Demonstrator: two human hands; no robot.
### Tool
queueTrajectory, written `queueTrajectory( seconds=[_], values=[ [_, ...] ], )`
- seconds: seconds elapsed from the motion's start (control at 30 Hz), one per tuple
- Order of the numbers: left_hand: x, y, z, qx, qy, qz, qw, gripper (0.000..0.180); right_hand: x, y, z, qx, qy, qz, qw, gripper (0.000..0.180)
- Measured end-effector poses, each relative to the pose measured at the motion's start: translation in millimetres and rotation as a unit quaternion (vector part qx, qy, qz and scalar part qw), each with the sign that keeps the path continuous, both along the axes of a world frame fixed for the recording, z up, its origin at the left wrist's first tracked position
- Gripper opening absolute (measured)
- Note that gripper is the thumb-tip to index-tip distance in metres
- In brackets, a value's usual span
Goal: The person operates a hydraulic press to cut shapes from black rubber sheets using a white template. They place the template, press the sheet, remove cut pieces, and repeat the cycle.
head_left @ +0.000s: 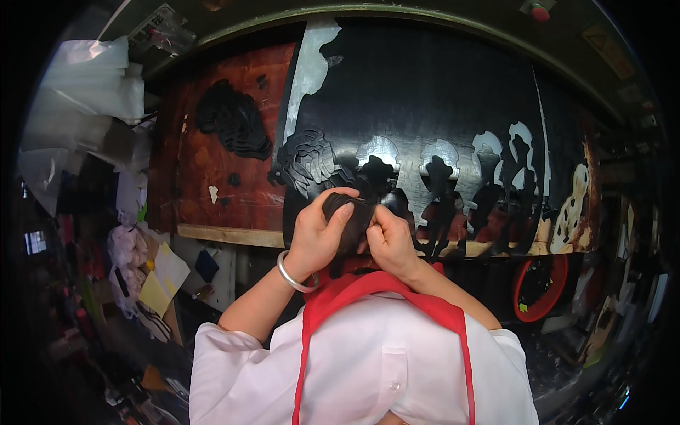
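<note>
My left hand [319, 230] is closed round a small bunch of dark, flat cut pieces [359, 214] in front of my chest, with a silver bangle on the wrist. My right hand [393, 242] is curled with its thumb and fingers pinched at the right side of the same pieces. How many there are is hidden by the fingers. Just beyond my left hand, a loose pile of black cut pieces [309, 161] lies on a large black sheet [432, 78]. Along the sheet's near part run several shaped cut-out holes, with silver and red-brown showing through.
Another pile of black pieces [234, 120] lies on the red-brown board [212, 170] at left. A wooden strip [230, 236] edges the board. Clear plastic bags [92, 78] hang far left. A red basin [559, 273] sits below the table at right. A machine beam crosses the back.
</note>
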State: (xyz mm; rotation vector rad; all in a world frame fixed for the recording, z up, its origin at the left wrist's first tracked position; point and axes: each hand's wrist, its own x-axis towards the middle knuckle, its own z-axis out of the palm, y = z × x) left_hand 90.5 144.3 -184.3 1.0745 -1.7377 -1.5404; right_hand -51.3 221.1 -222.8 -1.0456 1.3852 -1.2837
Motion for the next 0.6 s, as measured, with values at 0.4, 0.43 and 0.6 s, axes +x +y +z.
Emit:
queueTrajectory(
  seconds=[0.4, 0.43, 0.6],
  values=[
    [-1.8, 4.7, 2.9, -0.161, -0.073, -0.048, 0.983, 0.022, -6.3, -0.7, -1.0, 0.036, -0.044, 0.032, 0.998, 0.013],
    [-1.5, 4.6, 2.8, -0.092, -0.07, -0.024, 0.993, 0.022, -5.8, -0.4, -1.8, 0.043, -0.033, 0.034, 0.998, 0.014],
    [4.6, -4.0, -1.7, 0.022, -0.02, -0.02, 0.999, 0.022, -9.8, 2.3, -7.3, 0.043, -0.093, 0.073, 0.992, 0.021]
  ],
)
